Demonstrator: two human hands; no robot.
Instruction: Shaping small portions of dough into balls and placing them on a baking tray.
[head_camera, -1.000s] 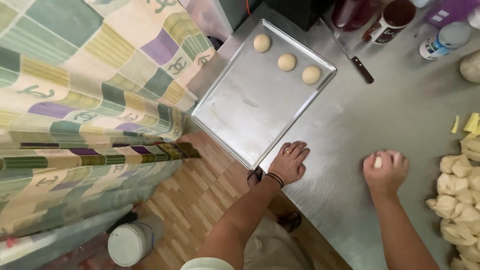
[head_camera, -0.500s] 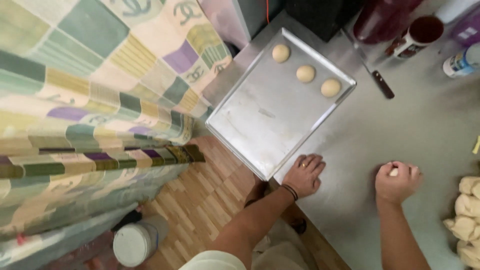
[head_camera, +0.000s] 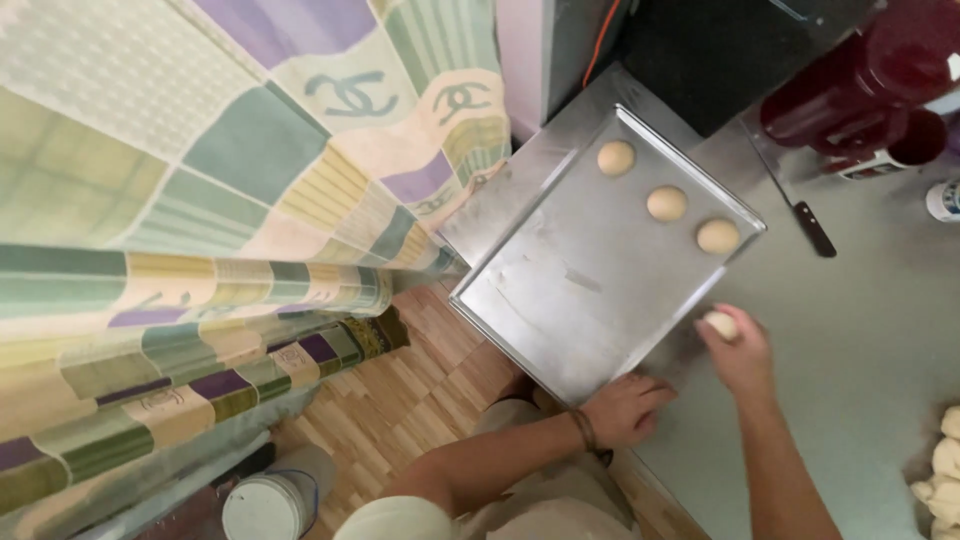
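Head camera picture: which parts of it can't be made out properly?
- Dough pile: cut off by the right edge.
- Dough ball: partly covered by the right hand.
- Red container: cut off by the top edge.
- Left hand: its palm faces down, unseen.

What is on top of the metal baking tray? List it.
Three round dough balls lie in a row along the far edge of the baking tray. The right hand holds a fourth dough ball at its rim. Nothing else shows on it.

head view | looks steeply down, close | worktop (head_camera: 860, 330) right of frame | floor (head_camera: 420, 400) lower centre
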